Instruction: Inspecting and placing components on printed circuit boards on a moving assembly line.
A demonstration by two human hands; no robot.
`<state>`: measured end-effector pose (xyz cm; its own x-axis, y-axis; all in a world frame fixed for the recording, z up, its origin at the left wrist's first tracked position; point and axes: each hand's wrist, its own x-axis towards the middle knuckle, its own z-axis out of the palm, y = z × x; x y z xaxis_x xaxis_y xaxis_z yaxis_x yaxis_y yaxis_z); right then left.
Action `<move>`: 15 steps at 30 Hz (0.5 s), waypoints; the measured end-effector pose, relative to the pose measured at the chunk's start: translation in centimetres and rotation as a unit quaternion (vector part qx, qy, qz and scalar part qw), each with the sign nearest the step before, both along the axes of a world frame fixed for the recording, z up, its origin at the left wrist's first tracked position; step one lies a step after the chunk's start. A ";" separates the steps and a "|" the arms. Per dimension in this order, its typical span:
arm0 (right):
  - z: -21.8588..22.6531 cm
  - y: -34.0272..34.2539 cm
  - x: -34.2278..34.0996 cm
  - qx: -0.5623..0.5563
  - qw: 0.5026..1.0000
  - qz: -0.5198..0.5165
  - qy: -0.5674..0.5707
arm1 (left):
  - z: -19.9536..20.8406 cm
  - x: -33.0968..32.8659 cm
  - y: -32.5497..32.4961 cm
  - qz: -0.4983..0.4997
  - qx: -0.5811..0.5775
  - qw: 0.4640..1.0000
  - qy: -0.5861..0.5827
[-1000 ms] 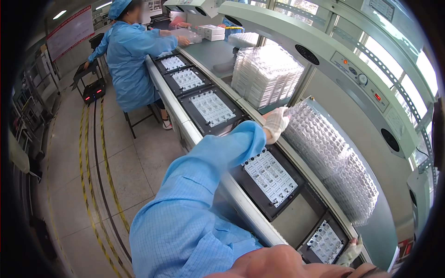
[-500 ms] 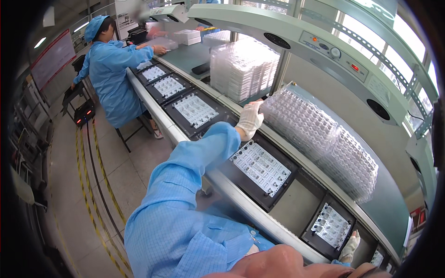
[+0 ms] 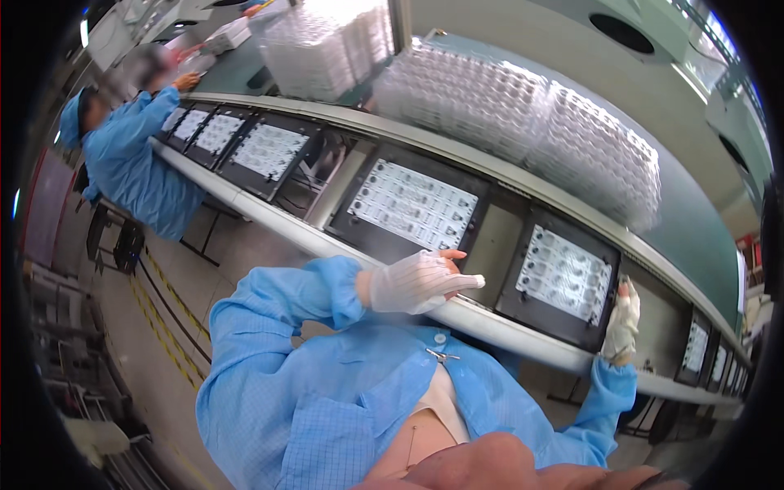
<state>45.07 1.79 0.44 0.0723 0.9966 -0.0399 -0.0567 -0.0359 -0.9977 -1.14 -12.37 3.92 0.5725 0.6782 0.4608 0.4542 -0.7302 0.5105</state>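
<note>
My left hand (image 3: 420, 282), in a white glove with bare fingertips, hovers above the front rail of the conveyor. Its fingers reach out to the right, apart, holding nothing. Just beyond it lies a black tray (image 3: 341, 219) carrying a silver-white panel (image 3: 415, 204) of circuit boards. My right hand (image 3: 624, 325), gloved too, lies with outstretched fingers along the right edge of a second black tray (image 3: 516, 302). That tray bears a similar panel (image 3: 565, 273) with round dark spots. The undersides of the right fingers are hidden.
Stacks of clear plastic blister trays (image 3: 523, 106) stand on the green bench behind the line. More black trays with panels (image 3: 268, 151) sit along the conveyor to the left, where a co-worker in blue (image 3: 135, 155) works. A pale metal rail (image 3: 278, 224) borders the front.
My left hand has come back from beside the clear plastic trays to the front rail. The view has swung right; my right hand stays at the black tray's edge.
</note>
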 end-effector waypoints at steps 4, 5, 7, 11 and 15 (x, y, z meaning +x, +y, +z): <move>3.5 -1.7 -5.2 -0.025 0.991 0.075 0.108 | 0.0 0.1 -0.6 -0.015 0.018 1.000 0.010; 3.7 -1.9 -5.8 -0.030 0.991 0.071 0.108 | 0.1 0.3 -0.9 -0.022 0.014 1.000 0.011; 3.7 -2.4 -6.8 -0.017 0.992 0.067 0.102 | 0.4 0.5 -0.9 -0.040 0.007 0.999 0.008; 0.9 -1.3 -7.6 0.012 0.992 0.060 0.112 | 1.4 1.1 0.4 -0.052 0.011 0.998 0.022; 1.2 -0.9 -9.9 -0.001 0.992 0.076 0.104 | 2.2 -0.6 0.9 -0.004 0.035 0.999 0.038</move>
